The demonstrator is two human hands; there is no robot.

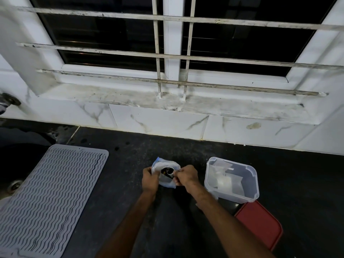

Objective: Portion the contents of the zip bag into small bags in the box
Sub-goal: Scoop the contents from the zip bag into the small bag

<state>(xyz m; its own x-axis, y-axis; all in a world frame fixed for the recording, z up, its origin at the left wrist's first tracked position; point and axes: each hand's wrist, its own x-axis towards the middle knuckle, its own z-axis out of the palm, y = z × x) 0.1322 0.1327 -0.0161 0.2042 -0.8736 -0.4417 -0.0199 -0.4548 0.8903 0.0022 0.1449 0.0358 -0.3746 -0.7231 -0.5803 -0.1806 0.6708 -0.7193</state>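
Working over a dark counter, a person's left hand and right hand grip opposite sides of a zip bag. The fingers are curled round the plastic, apparently to spread the bag's mouth and reach the dark contents inside. Just right of the hands stands the clear box, uncovered, with small bags lying in it, likely placed close for short transfers. A red lid lies on the near side of the box. A grey ribbed mat covers the left. Open counter shows between mat and hands, and beyond them to the far tiled wall, leaving room to work.
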